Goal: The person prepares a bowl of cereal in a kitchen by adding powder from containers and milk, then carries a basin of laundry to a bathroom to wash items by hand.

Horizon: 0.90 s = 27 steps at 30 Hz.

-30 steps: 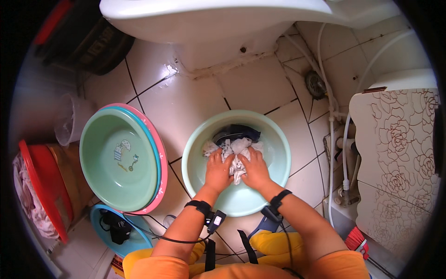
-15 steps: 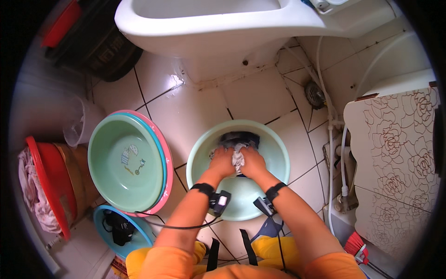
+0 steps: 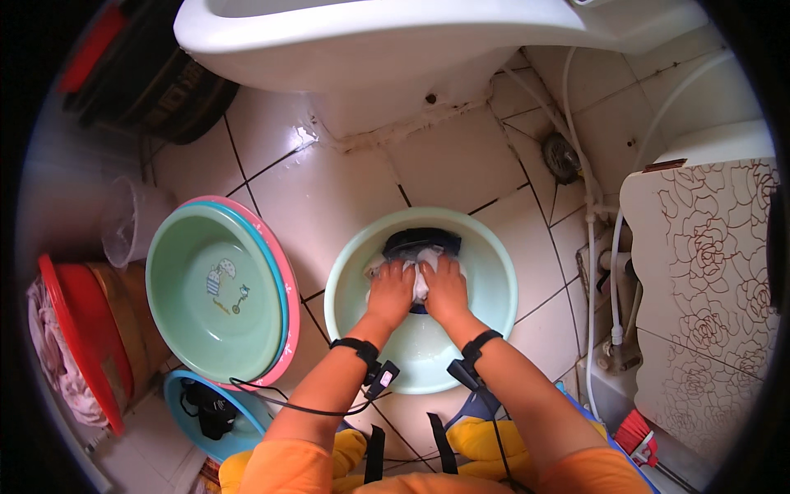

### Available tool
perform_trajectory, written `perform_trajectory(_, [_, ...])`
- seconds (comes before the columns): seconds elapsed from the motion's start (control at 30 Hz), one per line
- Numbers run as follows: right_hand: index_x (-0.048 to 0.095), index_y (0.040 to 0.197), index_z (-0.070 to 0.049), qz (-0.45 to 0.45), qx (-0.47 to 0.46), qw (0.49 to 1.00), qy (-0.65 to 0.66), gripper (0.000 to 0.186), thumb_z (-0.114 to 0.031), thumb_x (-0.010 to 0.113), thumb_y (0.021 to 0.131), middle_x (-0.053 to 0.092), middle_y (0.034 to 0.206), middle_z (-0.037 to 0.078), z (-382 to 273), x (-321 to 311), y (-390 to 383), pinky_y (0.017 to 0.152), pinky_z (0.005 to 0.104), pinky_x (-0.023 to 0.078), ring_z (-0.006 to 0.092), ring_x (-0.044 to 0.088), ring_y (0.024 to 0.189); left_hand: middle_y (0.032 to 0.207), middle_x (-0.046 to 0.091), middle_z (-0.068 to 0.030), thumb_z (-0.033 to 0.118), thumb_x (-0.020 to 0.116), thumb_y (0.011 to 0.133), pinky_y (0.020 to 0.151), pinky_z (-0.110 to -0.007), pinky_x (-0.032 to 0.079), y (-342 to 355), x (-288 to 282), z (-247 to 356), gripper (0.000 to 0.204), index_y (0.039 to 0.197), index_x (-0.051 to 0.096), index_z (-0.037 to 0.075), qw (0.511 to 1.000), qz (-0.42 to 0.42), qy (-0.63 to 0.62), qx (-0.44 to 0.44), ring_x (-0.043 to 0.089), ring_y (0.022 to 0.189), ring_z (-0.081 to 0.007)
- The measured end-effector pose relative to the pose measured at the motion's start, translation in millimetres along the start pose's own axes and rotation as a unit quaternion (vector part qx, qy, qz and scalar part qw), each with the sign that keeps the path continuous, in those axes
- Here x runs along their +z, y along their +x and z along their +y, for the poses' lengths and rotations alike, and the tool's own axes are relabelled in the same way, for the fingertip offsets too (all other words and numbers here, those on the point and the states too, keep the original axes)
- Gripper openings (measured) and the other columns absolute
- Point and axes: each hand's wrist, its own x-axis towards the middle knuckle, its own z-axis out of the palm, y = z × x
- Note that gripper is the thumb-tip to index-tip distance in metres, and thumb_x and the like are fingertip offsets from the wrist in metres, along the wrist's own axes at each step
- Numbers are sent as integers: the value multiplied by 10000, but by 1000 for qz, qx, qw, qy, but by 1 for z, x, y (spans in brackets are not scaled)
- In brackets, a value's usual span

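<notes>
A pale green basin point(image 3: 504, 329) stands on the tiled floor in front of me. Wet laundry lies bunched in its far half: a whitish cloth point(image 3: 420, 283) and, behind that, a dark navy cloth point(image 3: 421, 237). Both of my hands are down in the basin, side by side. My left hand point(image 3: 390, 295) presses and grips the whitish cloth from the left, its fingers curled over it. From the right, my right hand point(image 3: 444, 290) closes on the same cloth. Part of the whitish cloth shows between the two hands; the fingertips are partly hidden in the folds.
Stacked green, blue and pink basins point(image 3: 284, 346) lean at left. Below them sits a blue basin point(image 3: 177, 420) holding a black item. A red basin point(image 3: 82, 329) with pale cloth stands far left. Beyond is a white toilet point(image 3: 370, 49); a flower-patterned cabinet point(image 3: 699, 272) and hoses line the right.
My hands have shifted slightly within the basin and still grip the whitish cloth, of which less shows between them. The view has moved a little.
</notes>
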Motion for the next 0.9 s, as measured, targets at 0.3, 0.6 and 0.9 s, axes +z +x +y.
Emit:
perform_trajectory(0.3, [599, 910, -101, 61, 97, 977, 180, 305, -141, 704, 626, 550, 929, 145, -1, -22, 6, 739, 413, 479, 349, 558, 876, 1278, 418, -258, 351, 680, 683, 994, -361, 356, 26, -33, -31, 782, 1302, 366, -10, 899, -238, -355, -93, 433, 1184, -338])
perform_trajectory(0.6, [480, 1032, -91, 103, 141, 558, 811, 345, 63, 573, 738, 553, 1074, 40, -51, -100, -54, 871, 296, 442, 154, 539, 1009, 1304, 419, -65, 446, 623, 824, 912, -351, 437, -25, -168, 19, 746, 1382, 251, 119, 584, -241, -747, -208, 433, 1183, -190])
perform_trajectory(0.9, [491, 1214, -34, -49, 142, 474, 868, 425, 19, 546, 796, 568, 1135, 48, -64, -164, -91, 881, 283, 445, 164, 548, 1042, 1112, 575, -69, 251, 647, 821, 849, -329, 465, -44, -218, 73, 500, 1235, 464, 38, 486, -164, -809, -288, 560, 1021, -186])
